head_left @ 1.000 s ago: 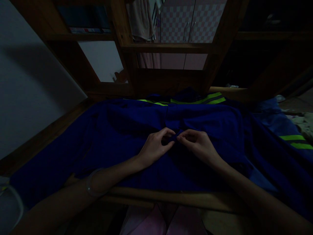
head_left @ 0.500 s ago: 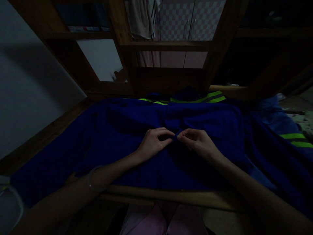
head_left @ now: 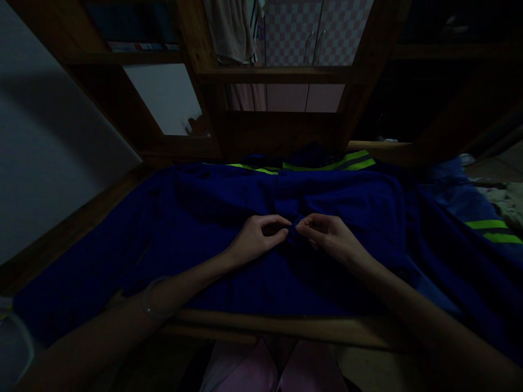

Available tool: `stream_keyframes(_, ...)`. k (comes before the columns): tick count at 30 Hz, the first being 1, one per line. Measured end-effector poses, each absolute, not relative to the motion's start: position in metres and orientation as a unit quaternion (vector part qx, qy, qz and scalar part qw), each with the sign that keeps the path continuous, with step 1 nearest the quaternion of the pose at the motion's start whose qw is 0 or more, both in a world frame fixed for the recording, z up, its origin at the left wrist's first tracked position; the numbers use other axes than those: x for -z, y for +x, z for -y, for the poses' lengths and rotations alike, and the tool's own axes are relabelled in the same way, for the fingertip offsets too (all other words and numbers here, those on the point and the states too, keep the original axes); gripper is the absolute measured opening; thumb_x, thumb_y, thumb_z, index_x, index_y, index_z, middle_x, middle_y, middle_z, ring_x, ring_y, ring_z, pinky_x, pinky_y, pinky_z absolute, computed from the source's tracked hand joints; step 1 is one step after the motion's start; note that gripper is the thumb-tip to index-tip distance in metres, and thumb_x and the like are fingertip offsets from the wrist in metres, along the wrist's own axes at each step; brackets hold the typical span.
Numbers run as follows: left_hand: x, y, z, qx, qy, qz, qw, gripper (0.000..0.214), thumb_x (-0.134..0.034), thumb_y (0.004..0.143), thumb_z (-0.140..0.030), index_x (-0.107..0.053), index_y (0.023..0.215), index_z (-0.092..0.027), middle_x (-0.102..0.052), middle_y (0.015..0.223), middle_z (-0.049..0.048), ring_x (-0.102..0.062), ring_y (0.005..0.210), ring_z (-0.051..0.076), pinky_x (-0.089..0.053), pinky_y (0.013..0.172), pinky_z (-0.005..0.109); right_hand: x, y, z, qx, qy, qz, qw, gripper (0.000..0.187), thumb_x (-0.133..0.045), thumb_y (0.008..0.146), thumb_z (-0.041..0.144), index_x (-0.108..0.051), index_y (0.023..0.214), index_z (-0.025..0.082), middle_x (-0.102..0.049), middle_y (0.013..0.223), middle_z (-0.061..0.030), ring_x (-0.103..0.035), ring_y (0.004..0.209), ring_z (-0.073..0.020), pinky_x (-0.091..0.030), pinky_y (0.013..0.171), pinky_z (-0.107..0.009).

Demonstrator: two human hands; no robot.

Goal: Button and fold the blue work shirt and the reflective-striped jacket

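Note:
A dark blue work jacket (head_left: 229,201) with yellow-green stripes lies spread out in front of me, its sleeves reaching to both sides. Near its middle, my left hand (head_left: 259,235) pinches a small fold of the cloth between thumb and fingertips. My right hand (head_left: 329,235) pinches the same bit of fabric from the other side, almost touching the left fingertips. Whether a button or other fastener sits between the fingers is too dark and small to make out. A clear bangle circles my left forearm.
The jacket rests on a wooden surface whose front edge (head_left: 294,325) runs close to my lap. Behind stands a wooden frame (head_left: 278,75) with shelves. More striped blue cloth (head_left: 457,190) lies at the right. A pale wall (head_left: 49,130) rises on the left.
Both hands stay at the same spot on the jacket, still pinching, with only slight finger movement. The whole view has shifted a little.

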State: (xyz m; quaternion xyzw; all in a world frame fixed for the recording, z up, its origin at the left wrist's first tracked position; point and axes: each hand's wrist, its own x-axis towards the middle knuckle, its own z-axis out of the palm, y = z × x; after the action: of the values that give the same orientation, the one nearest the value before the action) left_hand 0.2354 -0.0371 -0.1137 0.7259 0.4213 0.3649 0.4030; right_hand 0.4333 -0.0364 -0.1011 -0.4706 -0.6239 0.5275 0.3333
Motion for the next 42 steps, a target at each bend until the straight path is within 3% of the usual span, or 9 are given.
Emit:
stream_keyframes(10,0.112,0.237,0.035,-0.368,0.718,-0.424,0.411,0.026,-0.059,0.08,-0.035,-0.068,0.092,-0.014,-0.07,0.084,0.0033,-0.064,0.076,0.014,-0.048,0.068,0.021,0.097,0.435,0.038,-0.539,-0.455,0.631,0.324,0.031,-0.06,0.076,0.044,-0.058,0.081,0.014,-0.048,0.057,0.0034,-0.041,0.045,-0.0059,-0.029,0.042,-0.018)
stream_keyframes(16,0.113,0.237,0.033,-0.34,0.701,-0.411,0.473,0.026,-0.063,0.077,-0.033,-0.065,0.094,-0.013,-0.067,0.079,0.003,-0.062,0.069,0.012,-0.048,0.064,0.021,0.095,0.434,0.041,-0.527,-0.447,0.642,0.331,0.031,-0.059,0.078,0.045,-0.059,0.082,0.015,-0.049,0.056,0.0036,-0.04,0.045,-0.006,-0.028,0.042,-0.019)
stream_keyframes(25,0.108,0.237,0.036,-0.319,0.697,-0.397,0.505,0.022,-0.063,0.077,-0.031,-0.059,0.09,-0.013,-0.06,0.068,-0.0003,-0.057,0.06,0.01,-0.045,0.058,0.019,0.098,0.43,0.043,-0.419,-0.455,0.689,0.378,0.029,-0.054,0.083,0.044,-0.062,0.084,0.015,-0.058,0.071,-0.001,-0.049,0.055,-0.0088,-0.036,0.049,-0.021)
stream_keyframes(30,0.106,0.238,0.033,-0.311,0.712,-0.394,0.491,0.021,-0.055,0.082,-0.034,-0.058,0.088,-0.014,-0.059,0.065,-0.0003,-0.056,0.055,0.01,-0.044,0.054,0.02,0.088,0.428,0.05,-0.278,-0.456,0.744,0.401,0.025,-0.047,0.089,0.037,-0.061,0.096,0.018,-0.062,0.085,-0.0045,-0.057,0.07,-0.0145,-0.043,0.062,-0.025)
stream_keyframes(33,0.097,0.225,0.042,-0.309,0.737,-0.415,0.435,0.027,-0.046,0.087,-0.038,-0.058,0.095,-0.016,-0.063,0.073,0.0026,-0.06,0.06,0.012,-0.047,0.059,0.023,0.071,0.44,0.062,-0.127,-0.458,0.814,0.335,0.028,-0.051,0.086,0.035,-0.057,0.11,0.02,-0.061,0.1,-0.0078,-0.058,0.082,-0.0194,-0.045,0.072,-0.03)
stream_keyframes(37,0.089,0.165,0.078,-0.252,0.8,-0.481,0.255,0.041,-0.055,0.08,-0.046,-0.055,0.112,-0.021,-0.062,0.105,0.0068,-0.06,0.093,0.019,-0.048,0.083,0.031,0.064,0.483,0.089,0.041,-0.462,0.862,0.206,0.05,-0.056,0.082,0.038,-0.046,0.128,0.023,-0.052,0.122,-0.0109,-0.053,0.105,-0.0273,-0.044,0.086,-0.039)
stream_keyframes(40,0.094,0.102,0.11,-0.172,0.818,-0.536,0.118,0.05,-0.061,0.075,-0.048,-0.055,0.117,-0.022,-0.053,0.12,0.0077,-0.052,0.108,0.024,-0.041,0.095,0.036,0.078,0.525,0.11,0.092,-0.474,0.862,0.153,0.054,-0.058,0.08,0.041,-0.045,0.128,0.022,-0.05,0.124,-0.0123,-0.05,0.109,-0.0293,-0.044,0.087,-0.041)
stream_keyframes(42,0.099,0.068,0.127,-0.135,0.805,-0.573,0.078,0.045,-0.058,0.077,-0.047,-0.056,0.114,-0.021,-0.054,0.117,0.0073,-0.053,0.106,0.023,-0.041,0.094,0.035,0.089,0.548,0.12,0.097,-0.484,0.86,0.133,0.041,-0.055,0.081,0.037,-0.051,0.119,0.02,-0.054,0.114,-0.0125,-0.053,0.102,-0.0276,-0.045,0.083,-0.039)
